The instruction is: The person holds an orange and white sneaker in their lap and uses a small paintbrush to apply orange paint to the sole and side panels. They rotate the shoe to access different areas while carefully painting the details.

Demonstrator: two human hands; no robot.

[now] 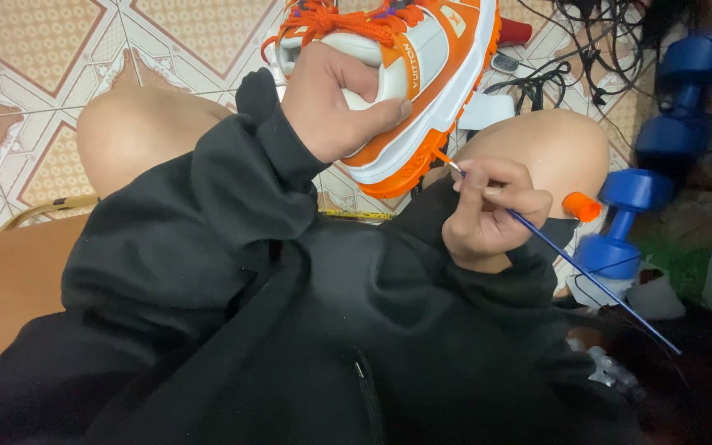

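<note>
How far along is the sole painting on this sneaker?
Done: the sneaker's sole edge already looks orange where visible. In hand: the left hand grips the heel while the right hand puts the thin blue brush to the sole's lower edge. Left: unclear; the far side is hidden.

Light is soft, even and fairly bright over the upper half – the patterned floor tiles (35, 49) and the orange and white sneaker (422, 74) show clean colour, with no hard shadows. A small sheen sits on the bare right knee (554, 148). The black sweatshirt (274, 330) swallows detail – its folds barely read. The right edge falls dim, where the 2 blue dumbbells (661, 148) look slightly soft. Lines bow a little toward the corners.
</note>
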